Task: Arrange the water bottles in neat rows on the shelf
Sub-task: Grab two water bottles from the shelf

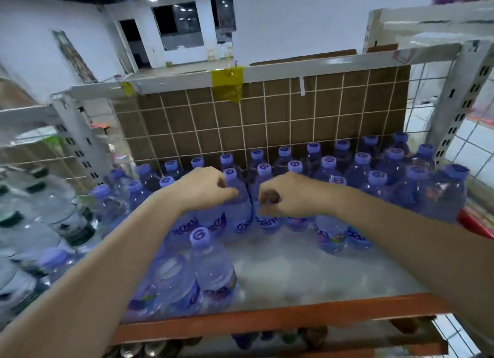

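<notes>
Left hand (205, 189) grips one purple-capped bottle (236, 205); right hand (291, 194) grips its neighbour bottle (263, 197) on the shelf (307, 275).

Around the shelf

Brown cardboard (280, 117) stands behind a white wire grid (315, 101); yellow tape (227, 83) wraps the top rail; clear green-capped bottles (40, 210) crowd the left.

1. L hand (207, 188) grips a blue bottle (236, 205) by its shoulder; R hand (290, 194) grips the next bottle (263, 176).
2. Both bottles upright, touching, mid-shelf (294, 275).
3. More bottles (377, 181) behind; one (211, 266) at front-left.
</notes>
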`<control>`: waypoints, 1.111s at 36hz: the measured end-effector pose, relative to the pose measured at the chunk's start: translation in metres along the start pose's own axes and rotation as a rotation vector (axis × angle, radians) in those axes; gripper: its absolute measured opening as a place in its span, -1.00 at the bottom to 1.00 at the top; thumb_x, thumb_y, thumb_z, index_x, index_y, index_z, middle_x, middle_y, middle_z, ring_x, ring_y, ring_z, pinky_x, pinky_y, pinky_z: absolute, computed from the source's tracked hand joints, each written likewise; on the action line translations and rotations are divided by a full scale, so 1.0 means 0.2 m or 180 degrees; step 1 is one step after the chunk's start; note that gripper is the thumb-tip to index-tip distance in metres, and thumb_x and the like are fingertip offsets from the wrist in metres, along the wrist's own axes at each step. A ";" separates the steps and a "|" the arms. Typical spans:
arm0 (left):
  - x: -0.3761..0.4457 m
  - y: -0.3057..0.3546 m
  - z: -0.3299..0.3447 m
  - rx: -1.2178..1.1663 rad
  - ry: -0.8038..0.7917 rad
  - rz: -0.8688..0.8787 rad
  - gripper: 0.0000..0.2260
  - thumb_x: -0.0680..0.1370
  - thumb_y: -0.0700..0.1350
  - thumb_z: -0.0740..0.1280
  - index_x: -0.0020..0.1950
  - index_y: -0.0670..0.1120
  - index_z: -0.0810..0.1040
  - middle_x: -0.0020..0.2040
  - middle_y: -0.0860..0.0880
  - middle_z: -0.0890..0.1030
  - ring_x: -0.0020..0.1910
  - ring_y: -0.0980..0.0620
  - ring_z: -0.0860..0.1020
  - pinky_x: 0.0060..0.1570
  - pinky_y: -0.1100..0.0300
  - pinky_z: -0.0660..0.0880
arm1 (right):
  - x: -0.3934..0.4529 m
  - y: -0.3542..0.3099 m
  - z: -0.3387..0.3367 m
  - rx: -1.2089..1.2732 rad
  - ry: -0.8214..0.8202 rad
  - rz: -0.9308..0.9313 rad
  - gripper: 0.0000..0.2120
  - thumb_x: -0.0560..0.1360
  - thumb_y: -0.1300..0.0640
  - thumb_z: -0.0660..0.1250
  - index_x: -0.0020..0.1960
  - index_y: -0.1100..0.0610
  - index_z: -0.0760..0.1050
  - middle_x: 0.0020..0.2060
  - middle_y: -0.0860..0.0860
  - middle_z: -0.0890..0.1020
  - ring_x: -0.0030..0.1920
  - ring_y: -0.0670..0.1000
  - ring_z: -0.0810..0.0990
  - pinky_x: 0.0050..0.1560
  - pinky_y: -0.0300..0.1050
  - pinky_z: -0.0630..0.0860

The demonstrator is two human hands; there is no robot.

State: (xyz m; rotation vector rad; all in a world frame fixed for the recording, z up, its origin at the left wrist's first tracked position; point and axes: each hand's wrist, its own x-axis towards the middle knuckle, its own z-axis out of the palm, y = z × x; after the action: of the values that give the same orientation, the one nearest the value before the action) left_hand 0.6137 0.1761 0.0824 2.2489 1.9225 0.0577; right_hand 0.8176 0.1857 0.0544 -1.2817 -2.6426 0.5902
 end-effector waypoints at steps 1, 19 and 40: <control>-0.02 -0.05 0.01 0.0059 -0.0033 -0.0045 -0.62 0.54 0.12 0.28 -0.23 -0.19 0.53 -0.30 -0.13 0.56 -0.30 -0.07 0.49 -0.30 0.12 0.35 | 0.02 -0.05 0.02 0.0029 -0.0021 -0.0014 -0.85 0.49 -0.10 0.38 -0.08 -0.04 0.51 -0.30 -0.21 0.49 -0.29 -0.24 0.45 -0.29 -0.32 0.35; -0.30 -0.52 0.04 0.0228 -0.1497 0.0417 -0.64 0.44 0.13 0.41 0.03 -0.11 0.47 -0.18 -0.07 0.62 -0.43 0.12 0.55 -0.36 0.26 0.46 | 0.24 -0.59 0.29 -0.0585 -0.0259 0.0284 -0.63 0.42 -0.26 0.38 -0.11 0.03 0.42 -0.29 -0.08 0.46 -0.23 0.01 0.47 -0.28 -0.06 0.38; 0.03 -0.09 0.10 -0.0301 -0.0403 0.1220 -0.76 0.49 -0.02 0.34 -0.21 -0.10 0.32 -0.30 -0.01 0.35 -0.37 0.07 0.28 -0.36 0.15 0.19 | 0.04 -0.20 -0.06 -0.0624 0.0118 0.1181 -0.78 0.47 0.00 0.38 -0.08 0.16 0.50 -0.28 0.02 0.51 -0.30 0.02 0.44 -0.32 -0.10 0.34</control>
State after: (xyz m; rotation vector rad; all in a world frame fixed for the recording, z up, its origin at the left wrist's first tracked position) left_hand 0.6000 0.1827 0.0589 2.4567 1.3773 0.0548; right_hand 0.7871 0.1721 0.0820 -1.8419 -2.4965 0.3502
